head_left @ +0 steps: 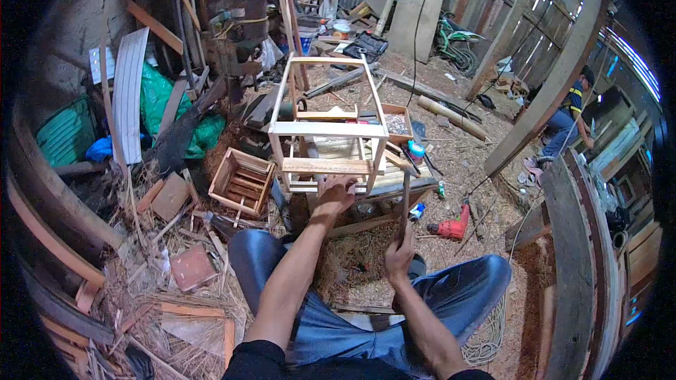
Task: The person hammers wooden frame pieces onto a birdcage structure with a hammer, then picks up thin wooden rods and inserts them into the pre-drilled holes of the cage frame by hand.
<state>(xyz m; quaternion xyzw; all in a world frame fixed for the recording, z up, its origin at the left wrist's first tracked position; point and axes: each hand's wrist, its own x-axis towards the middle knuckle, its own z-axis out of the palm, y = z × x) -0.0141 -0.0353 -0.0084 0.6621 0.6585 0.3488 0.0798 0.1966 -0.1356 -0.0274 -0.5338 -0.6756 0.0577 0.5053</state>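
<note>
Left arm [290, 283] was stretched toward one o'clock, left hand [336, 195] outstretched, right forearm [425, 311] angled toward eleven, right hand [400, 257] clenched

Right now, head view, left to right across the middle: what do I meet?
White panel → wooden crate → wooden frame with the left hand at its near end → right hand holding a stick-like tool → red drill → crouching co-worker.

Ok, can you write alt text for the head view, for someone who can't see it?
The wearer's left hand touches the near end of an open, pale wooden box frame on a low wooden bench; the right hand holds a brown long-handled hammer upright. A red power drill lies on the littered floor to the right, with another person beyond.
</note>
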